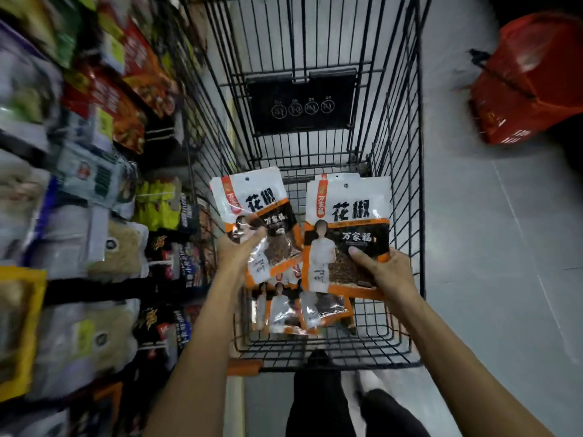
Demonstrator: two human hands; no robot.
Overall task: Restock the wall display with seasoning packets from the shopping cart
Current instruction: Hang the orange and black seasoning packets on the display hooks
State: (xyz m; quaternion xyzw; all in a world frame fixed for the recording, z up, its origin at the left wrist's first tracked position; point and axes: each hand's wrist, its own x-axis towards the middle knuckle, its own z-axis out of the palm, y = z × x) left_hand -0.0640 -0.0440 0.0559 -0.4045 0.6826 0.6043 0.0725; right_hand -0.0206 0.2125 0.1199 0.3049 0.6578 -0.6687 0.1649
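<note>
Grips one seasoning packet (pixel 252 203) in the curled left hand (pixel 235 247) and pinches a second packet (pixel 350 228) in the right hand (pixel 385 269), both lifted above the shopping cart (pixel 407 184). Leaves spare packets (pixel 303 310) lying on the cart floor. Seems partway through, with all these yet to hang on the wall display (pixel 94 184).

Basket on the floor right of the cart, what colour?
Basket is red, with a black handle; head view.

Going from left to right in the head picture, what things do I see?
wall display → tilted packet in the left hand → upright packet in the right hand → red basket
</note>
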